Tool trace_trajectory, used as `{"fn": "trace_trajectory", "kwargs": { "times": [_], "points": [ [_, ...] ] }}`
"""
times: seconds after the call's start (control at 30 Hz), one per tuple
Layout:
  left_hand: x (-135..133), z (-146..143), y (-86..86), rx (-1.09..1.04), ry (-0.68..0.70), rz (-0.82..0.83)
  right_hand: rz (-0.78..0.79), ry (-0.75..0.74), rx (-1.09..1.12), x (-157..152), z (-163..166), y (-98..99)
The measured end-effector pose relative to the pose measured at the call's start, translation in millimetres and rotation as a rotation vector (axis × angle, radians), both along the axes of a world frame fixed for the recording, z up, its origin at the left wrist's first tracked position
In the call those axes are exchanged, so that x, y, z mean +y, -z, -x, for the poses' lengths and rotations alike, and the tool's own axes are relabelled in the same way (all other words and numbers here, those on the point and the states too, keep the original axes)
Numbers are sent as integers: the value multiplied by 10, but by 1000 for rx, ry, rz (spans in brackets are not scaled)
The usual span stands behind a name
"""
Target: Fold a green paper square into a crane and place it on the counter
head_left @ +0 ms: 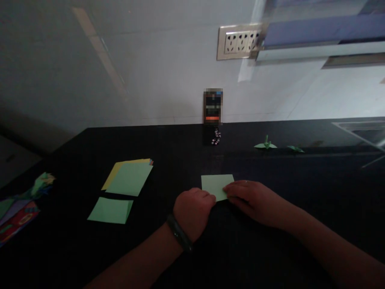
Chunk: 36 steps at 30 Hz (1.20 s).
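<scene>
A small light green paper sheet (215, 184) lies on the black table (270, 249) in front of me. My left hand (192, 212), with a dark band on the wrist, is curled and pinches the sheet's near left edge. My right hand (255, 200) lies with fingers pressed together on the sheet's near right corner. Both hands cover the paper's near edge.
A stack of green and yellow papers (128, 176) and a folded green sheet (110, 210) lie to the left. Colourful papers (18, 212) sit at the far left edge. Two green folded paper cranes (266, 144) stand at the back right, a small dark device (213, 107) leans against the wall.
</scene>
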<state>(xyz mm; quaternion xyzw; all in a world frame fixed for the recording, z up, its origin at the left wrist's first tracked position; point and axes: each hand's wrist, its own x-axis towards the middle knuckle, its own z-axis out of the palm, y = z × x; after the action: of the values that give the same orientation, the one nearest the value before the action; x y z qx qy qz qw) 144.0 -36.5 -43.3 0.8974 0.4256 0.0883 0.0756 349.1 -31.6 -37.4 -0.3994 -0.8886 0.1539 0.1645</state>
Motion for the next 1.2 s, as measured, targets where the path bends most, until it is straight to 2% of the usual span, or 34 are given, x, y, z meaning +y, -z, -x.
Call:
{"fn": "trace_trajectory", "kwargs": {
  "times": [0.17,0.33,0.43,0.53,0.7,0.83,0.93,1.07,1.2],
  "points": [
    [95,79,29,-183,9,77,24,25,32,-5,22,10],
    [167,141,36,-287,-43,140,28,11,73,4,5,35],
    [177,153,40,-309,-15,154,11,-23,72,31,-18,53],
    [153,147,38,-305,0,114,-27,-37,37,64,-29,54],
    [45,80,-1,-287,-16,-47,-139,24,-101,35,63,12],
    [-2,37,-5,-165,24,-99,-79,-79,-86,-29,154,-24],
    [26,62,27,-118,34,-47,23,-145,-17,-11,119,-39],
    [108,132,78,-216,0,51,23,-108,2,59,-21,-39],
    [180,173,96,-334,-79,150,33,-161,11,76,-91,-27]
  ]
}}
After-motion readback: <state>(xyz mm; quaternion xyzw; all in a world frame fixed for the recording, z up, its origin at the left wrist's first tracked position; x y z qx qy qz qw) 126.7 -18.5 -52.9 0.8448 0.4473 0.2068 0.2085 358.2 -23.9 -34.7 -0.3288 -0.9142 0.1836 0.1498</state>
